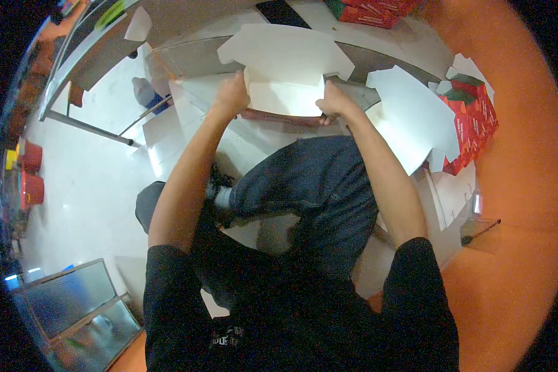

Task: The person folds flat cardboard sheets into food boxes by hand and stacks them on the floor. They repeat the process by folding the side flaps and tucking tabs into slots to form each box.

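The left hand (232, 96) and right hand (336, 102) grasp the near corners of an open takeout carton (283, 96), white inside, red outside, at 12 o'clock, its lid flap raised on the far side. Another open carton (415, 118) lies at 2 o'clock, against red printed cartons (477, 127). Beyond, a black flat object (283, 13) lies at 12, more red cartons (369, 13) at 1.

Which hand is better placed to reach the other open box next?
Right, probably: your right hand grips the held box on the side nearest the other open box; your left hand grips the far side.
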Demonstrator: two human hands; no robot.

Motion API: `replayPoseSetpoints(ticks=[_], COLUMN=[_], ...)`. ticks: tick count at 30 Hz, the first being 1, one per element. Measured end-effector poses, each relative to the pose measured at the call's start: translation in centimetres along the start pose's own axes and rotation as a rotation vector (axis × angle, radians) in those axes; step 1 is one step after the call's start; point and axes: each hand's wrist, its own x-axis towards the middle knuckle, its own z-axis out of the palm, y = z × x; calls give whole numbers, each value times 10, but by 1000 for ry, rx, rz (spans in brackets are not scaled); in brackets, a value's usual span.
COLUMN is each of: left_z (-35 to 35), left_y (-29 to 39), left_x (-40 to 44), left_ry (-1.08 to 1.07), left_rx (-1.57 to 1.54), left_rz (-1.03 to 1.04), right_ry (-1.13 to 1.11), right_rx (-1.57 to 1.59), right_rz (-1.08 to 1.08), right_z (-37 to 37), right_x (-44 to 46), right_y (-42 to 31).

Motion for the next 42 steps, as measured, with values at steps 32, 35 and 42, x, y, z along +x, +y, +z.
replayPoseSetpoints(ticks=[32, 35, 42], left_z=[-12, 8, 13], left_y=[67, 59, 83], left_x=[-40, -34, -40], left_ry=[-38, -229, -196], left_rx=[326, 361, 291], left_rz=[468, 505, 453], right_ry=[323, 447, 137], right_rx=[-90, -376, -679], right_rz=[-364, -198, 33], right_z=[-13, -34, -45], right_x=[0, -48, -55], right_y=[13, 7, 62])
